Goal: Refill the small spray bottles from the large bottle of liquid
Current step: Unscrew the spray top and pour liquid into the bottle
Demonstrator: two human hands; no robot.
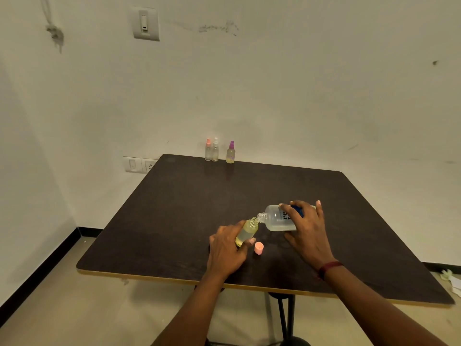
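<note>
The small spray bottle (247, 232), uncapped and part full of yellowish liquid, leans with its neck up and to the right in the left hand (225, 248), whose fingers (251, 241) curl round its lower body. The large bottle (275, 219) lies almost level just beside it, its open mouth meeting the small neck; the spot is too small to tell whether liquid is running across. The right hand (308, 229) grips the large bottle from above, fingers wrapped over its labelled body.

A pink cap (259, 247) stands on the bench (189, 208) just beside the left fingertips, between the two hands. All this sits in the near half, a little back from the front edge, and the dark top stretches wide to the left, right and behind.

At the far edge, against the wall, a pink-topped bottle (208, 151) and a white-topped bottle (215, 151) stand close together, with a purple-topped bottle (231, 153) slightly apart on their right
</note>
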